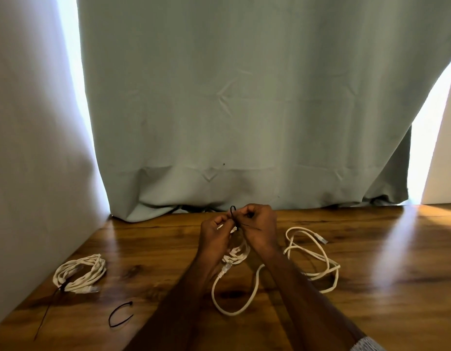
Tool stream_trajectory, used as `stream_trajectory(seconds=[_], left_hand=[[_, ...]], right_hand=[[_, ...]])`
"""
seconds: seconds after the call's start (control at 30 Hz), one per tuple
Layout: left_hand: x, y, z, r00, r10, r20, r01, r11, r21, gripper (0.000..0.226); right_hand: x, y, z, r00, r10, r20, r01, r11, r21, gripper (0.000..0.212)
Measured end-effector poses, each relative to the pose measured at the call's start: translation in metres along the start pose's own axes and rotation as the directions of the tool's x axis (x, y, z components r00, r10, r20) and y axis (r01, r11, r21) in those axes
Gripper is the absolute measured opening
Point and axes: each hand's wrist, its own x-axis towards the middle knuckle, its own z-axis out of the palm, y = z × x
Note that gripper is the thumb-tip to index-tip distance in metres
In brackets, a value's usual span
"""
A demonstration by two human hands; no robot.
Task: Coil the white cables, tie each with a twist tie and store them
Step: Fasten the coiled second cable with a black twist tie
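My left hand (214,230) and my right hand (257,224) meet above the wooden table, both pinching a black tie (233,211) looped at the top of a white coiled cable (235,253). The coil hangs between my hands, its plug end (224,269) trailing down to the table. A loose white cable (313,257) lies uncoiled to the right. At the left lies a finished white coil (80,273), bound with a black tie whose long tail (46,315) runs toward the near edge.
A spare black tie (119,315), bent into a curve, lies on the table (384,287) near the front left. A grey-green curtain (232,110) hangs behind the table, and a white wall (29,148) borders its left edge.
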Motion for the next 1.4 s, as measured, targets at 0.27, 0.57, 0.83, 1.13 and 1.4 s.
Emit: stream_trajectory(seconds=[0.27,0.57,0.83,1.13,1.4], left_hand=[[-0.001,0.002,-0.003,0.991,-0.121,-0.050,0.106,0.964,-0.245,0.024],[0.003,0.002,-0.021,0.972,-0.212,-0.105,0.161,0.917,-0.365,0.023],[0.011,0.004,-0.022,0.953,-0.287,-0.093,0.216,0.865,-0.453,0.020],[0.010,0.007,-0.024,0.948,-0.304,-0.091,0.230,0.857,-0.461,0.010],[0.005,0.009,-0.020,0.960,-0.278,-0.044,0.231,0.866,-0.444,0.023]], right_hand=[[0.002,-0.004,0.001,0.988,-0.036,0.154,0.011,0.987,0.161,0.016],[-0.007,0.008,0.005,0.844,-0.368,0.391,0.452,0.880,-0.148,0.018],[-0.004,0.014,0.000,0.675,-0.568,0.471,0.723,0.638,-0.266,0.017],[-0.008,0.009,0.005,0.715,-0.574,0.399,0.690,0.671,-0.272,0.016],[-0.011,0.014,0.008,0.865,-0.416,0.282,0.478,0.853,-0.209,0.019]])
